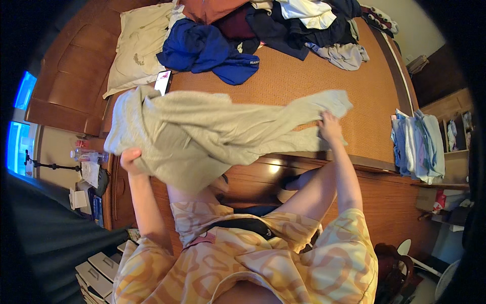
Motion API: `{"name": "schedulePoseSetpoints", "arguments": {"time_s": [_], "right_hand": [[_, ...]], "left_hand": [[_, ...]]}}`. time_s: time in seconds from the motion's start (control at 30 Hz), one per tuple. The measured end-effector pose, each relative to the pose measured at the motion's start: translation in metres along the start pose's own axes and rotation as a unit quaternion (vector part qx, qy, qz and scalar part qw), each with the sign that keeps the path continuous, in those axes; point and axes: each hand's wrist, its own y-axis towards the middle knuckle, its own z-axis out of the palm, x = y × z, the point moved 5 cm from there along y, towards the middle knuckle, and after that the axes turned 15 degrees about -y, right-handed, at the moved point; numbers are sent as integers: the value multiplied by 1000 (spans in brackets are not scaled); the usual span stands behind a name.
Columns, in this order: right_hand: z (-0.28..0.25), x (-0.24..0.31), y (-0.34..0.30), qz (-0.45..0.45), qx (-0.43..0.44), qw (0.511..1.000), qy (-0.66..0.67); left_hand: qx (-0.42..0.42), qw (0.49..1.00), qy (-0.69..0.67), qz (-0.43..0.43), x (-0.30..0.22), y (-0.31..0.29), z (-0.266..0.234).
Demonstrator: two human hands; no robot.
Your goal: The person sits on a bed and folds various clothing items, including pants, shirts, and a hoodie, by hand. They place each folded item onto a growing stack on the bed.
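Observation:
A pair of light grey sweatpants [202, 121] is stretched sideways between my hands, over the near part of the bed. My left hand [131, 160] is closed on the lower edge of the wide end. At the narrow end, my right hand [330, 127] grips the fabric with bent fingers. The cloth between them hangs in loose folds, and its lower middle drapes toward my knees. Part of my left hand's fingers is hidden behind the cloth.
A woven mat [374, 121] covers the bed. On it lie a blue garment [207, 50], a heap of clothes [283, 28], a pillow [142, 45] and a phone [163, 82] with a lit screen. Folded clothes [417, 144] stand at the right edge.

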Motion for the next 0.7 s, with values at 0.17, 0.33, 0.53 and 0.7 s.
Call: {"name": "schedulePoseSetpoints", "arguments": {"time_s": [0.17,0.33,0.53,0.7], "right_hand": [[28,-118,-27,143,109,982,52],[26,-162,-18,231,175,957,-3],[-25,-88,-9,81,55,995,-30],[-23,-73,15,-11,147,988,-36]], "left_hand": [[-118,943,228,-213,66,64,-39],[-75,737,590,-320,114,131,-133],[-158,814,558,-25,93,140,-116],[-66,648,758,32,104,191,-92]]}}
